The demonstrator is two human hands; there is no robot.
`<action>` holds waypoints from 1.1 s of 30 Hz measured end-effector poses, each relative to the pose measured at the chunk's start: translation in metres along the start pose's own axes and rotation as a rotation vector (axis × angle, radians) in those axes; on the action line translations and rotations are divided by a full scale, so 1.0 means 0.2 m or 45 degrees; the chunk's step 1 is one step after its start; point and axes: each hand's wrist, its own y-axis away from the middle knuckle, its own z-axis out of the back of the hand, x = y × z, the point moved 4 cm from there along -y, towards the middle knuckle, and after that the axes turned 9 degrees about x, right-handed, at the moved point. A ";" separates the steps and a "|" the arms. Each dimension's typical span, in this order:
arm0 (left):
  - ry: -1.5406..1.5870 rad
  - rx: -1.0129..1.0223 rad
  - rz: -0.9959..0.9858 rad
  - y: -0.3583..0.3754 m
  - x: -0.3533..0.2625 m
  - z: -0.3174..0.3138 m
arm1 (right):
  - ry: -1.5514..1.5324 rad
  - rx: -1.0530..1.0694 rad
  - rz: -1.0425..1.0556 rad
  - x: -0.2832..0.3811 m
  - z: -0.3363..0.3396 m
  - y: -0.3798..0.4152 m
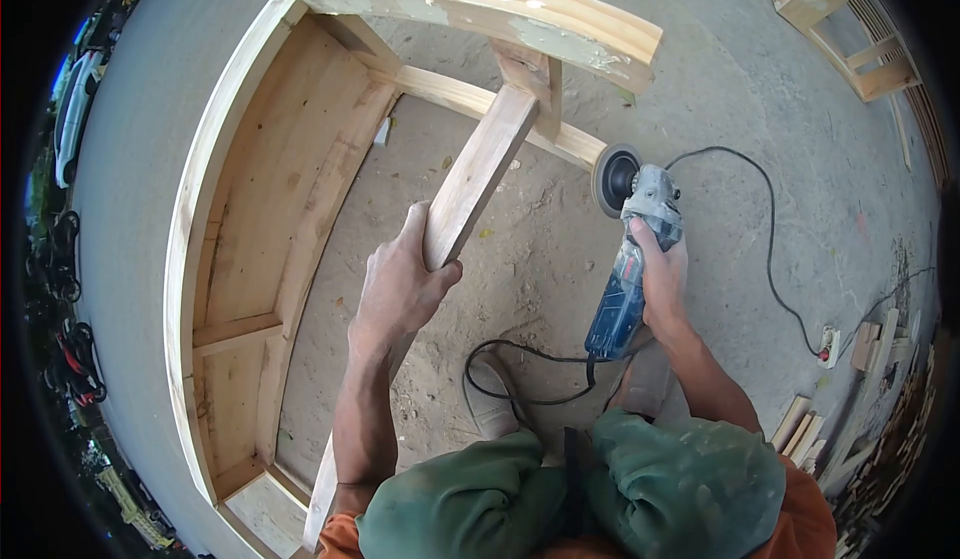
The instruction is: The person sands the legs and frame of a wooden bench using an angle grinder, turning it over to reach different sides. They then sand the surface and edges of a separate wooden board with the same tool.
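A pale wooden frame (pixel 182 279) with several crosspieces lies across the left and middle of the view. My left hand (pixel 395 277) is wrapped round one long wooden rail (pixel 486 164) of it, thumb on the near side. In my right hand (pixel 660 277) is a blue and grey angle grinder (pixel 618 304), gripped round its body. The grinder's round sanding disc (pixel 612 181) overlaps the end of a lower crossbar (pixel 575 146). Along the frame's upper curved beam (pixel 480 4) run patches of greyish filler.
A black power cord (pixel 770 229) loops from a small white socket (pixel 829 347) at right and past my shoes (pixel 490 399). Wood offcuts (pixel 800 429) lie at lower right. Another wooden frame (pixel 850 29) stands at upper right. Parked vehicles (pixel 75 119) line the far left.
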 end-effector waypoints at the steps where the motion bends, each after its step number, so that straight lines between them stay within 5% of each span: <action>1: -0.007 -0.008 -0.018 0.00 0.01 0.00 | 0.006 0.002 0.015 0.01 0.02 0.00; 33: -0.031 -0.006 -0.024 0.03 0.00 0.03 | -0.121 0.007 0.009 0.01 0.03 0.00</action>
